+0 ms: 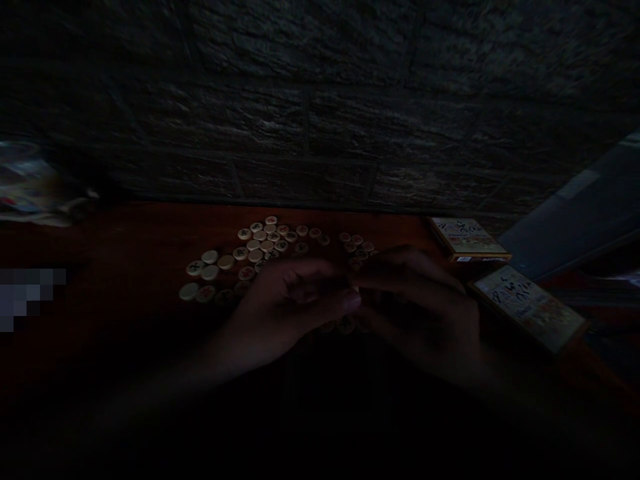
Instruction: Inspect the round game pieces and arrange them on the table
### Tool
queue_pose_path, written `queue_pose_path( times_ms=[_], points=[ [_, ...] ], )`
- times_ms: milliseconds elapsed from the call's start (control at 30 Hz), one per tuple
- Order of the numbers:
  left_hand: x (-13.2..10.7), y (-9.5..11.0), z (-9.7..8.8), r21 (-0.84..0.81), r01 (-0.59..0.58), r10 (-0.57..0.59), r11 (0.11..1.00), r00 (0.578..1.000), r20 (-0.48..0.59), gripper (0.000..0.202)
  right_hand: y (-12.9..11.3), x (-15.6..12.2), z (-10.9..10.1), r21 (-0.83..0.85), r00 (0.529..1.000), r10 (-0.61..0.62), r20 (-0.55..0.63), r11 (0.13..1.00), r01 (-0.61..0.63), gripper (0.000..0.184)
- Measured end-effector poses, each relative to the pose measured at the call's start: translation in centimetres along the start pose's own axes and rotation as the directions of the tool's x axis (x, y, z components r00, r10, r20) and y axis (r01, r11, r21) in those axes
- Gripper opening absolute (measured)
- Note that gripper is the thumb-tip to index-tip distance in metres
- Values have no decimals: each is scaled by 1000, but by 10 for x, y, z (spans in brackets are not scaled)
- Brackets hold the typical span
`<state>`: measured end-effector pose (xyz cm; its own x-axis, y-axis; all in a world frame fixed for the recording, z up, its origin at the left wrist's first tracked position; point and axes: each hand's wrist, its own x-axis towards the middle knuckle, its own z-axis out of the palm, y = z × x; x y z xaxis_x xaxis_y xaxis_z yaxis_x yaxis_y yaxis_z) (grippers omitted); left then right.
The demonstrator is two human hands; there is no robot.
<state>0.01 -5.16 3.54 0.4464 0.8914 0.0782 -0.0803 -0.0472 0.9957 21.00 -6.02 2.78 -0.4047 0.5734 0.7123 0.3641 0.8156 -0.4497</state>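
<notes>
In the dim head view, my left hand [285,310] and my right hand [425,310] meet over the tabletop with their fingertips together. Both are closed in a pinch, and a small pale edge shows between them, too dark to name. Round wooden Chinese chess pieces [255,255] with red or black characters lie loose around the hands, some showing a blank face. Most are beyond and to the left of my left hand. A smaller group of chess pieces [363,246] lies just past my right fingers, and several more are partly hidden under my hands.
Two flat printed boxes, one farther back [467,237] and one nearer [530,307], lie on the reddish wooden table [135,260] at the right. A stone-block wall [310,120] rises along its back edge. A blurred, light-coloured bag-like item [35,187] stands at the far left.
</notes>
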Motion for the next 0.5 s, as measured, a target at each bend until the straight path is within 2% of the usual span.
queue_pose_path(
  times_ms=[200, 500],
  points=[
    [-1, -1, -1, -80, 5, -3, 997, 1000, 26, 22, 1, 0, 0, 3, 1000, 12, 19, 1000, -12, 41],
    [-1, -2, -1, -93, 27, -22, 995, 999, 47, 12, 3, -1, -1, 17, 999, -33, 7, 999, 33, 34]
  ],
)
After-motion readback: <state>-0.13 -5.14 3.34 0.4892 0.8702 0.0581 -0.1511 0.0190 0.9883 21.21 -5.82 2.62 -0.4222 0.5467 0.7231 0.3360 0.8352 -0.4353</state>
